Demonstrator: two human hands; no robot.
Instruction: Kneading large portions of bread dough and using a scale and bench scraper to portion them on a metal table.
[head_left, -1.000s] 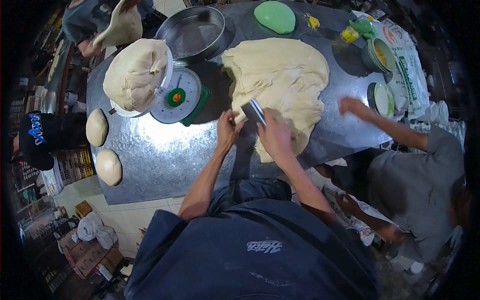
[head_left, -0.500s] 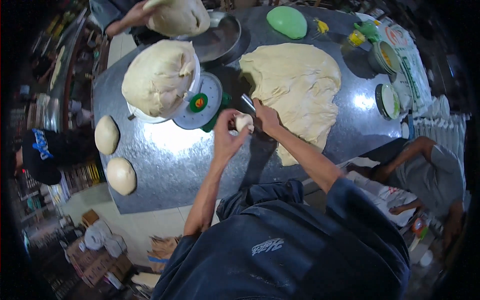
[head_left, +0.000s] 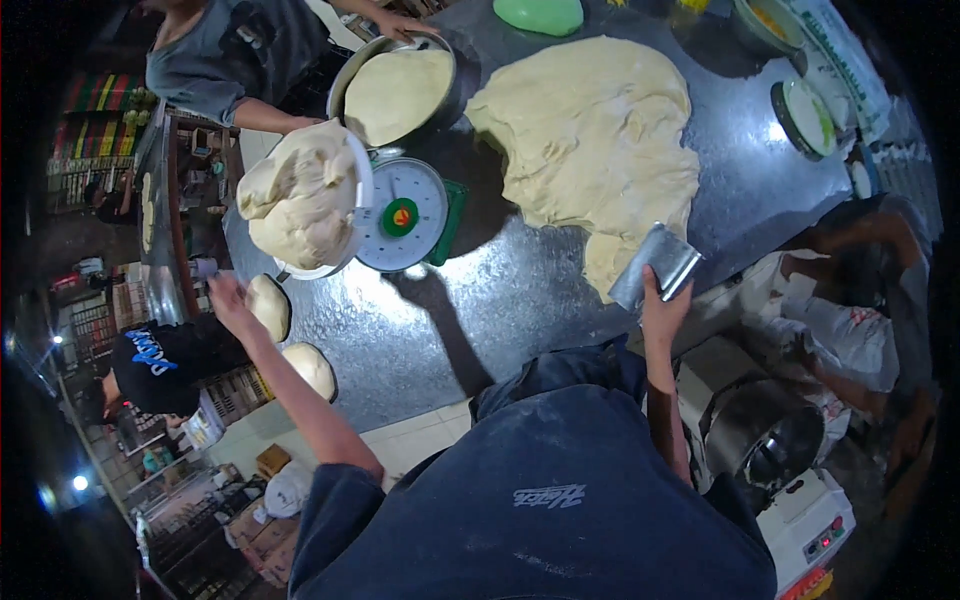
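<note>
Metal bench [head_left: 365,330] carries dough [head_left: 600,130], likely placed for easy reach. Right grip [head_left: 663,310] holds a scraper [head_left: 640,265]; left grip [head_left: 232,303] spreads wide, apparently empty.

The slab of dough [head_left: 600,130] is creamy yellow, and the mound of dough [head_left: 305,215] a similar cream. The scale [head_left: 425,190] pairs a whitish dial with a green body and a green hub, orange-red at its centre. The scraper [head_left: 640,270] is silver, the bench [head_left: 545,310] blue-grey, and the navy shirt [head_left: 530,430] bears white lettering.
</note>
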